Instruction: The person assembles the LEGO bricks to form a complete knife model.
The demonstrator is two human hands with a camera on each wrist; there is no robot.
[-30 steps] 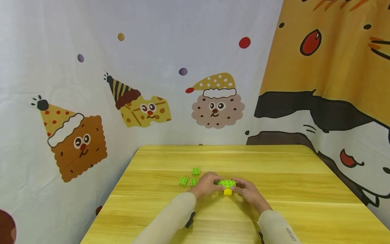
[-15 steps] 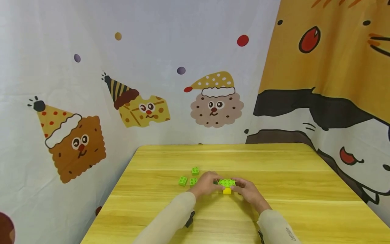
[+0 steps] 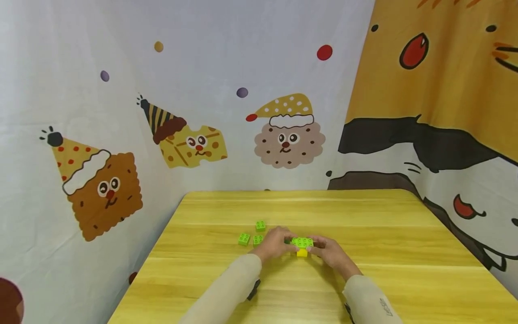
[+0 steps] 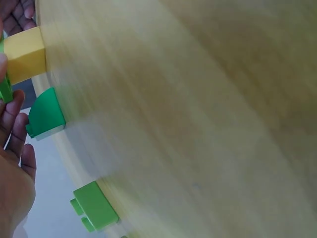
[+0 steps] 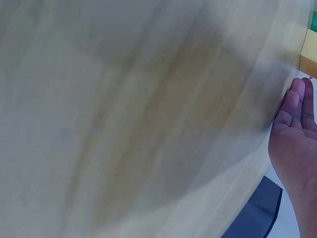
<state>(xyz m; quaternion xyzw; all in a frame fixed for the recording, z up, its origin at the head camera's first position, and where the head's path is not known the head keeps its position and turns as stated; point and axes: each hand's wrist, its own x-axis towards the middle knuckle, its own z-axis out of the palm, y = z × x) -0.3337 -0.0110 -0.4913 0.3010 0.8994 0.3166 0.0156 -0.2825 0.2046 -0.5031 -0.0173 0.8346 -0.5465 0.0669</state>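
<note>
A long light green toy building brick (image 3: 302, 242) sits on top of a yellow brick (image 3: 301, 253), near the middle of the table. My left hand (image 3: 277, 243) grips the green brick's left end between thumb and fingers. At its other end my right hand (image 3: 329, 252) holds it the same way. In the left wrist view the yellow brick (image 4: 27, 54) stands on the tabletop, and a dark green brick with a rounded side (image 4: 48, 113) lies beside the left fingers. The right wrist view shows only the right hand's lower fingers and an edge of the yellow brick (image 5: 309, 53).
Loose light green square bricks lie left of my left hand: one farther back (image 3: 260, 226), one at the left (image 3: 244, 239) and one partly behind the hand (image 3: 258, 240). The wooden table (image 3: 210, 279) meets a printed cloth (image 3: 202, 180) at the back.
The head view shifts slightly. Both hands keep their hold on the light green brick, and the bricks stay where they were.
</note>
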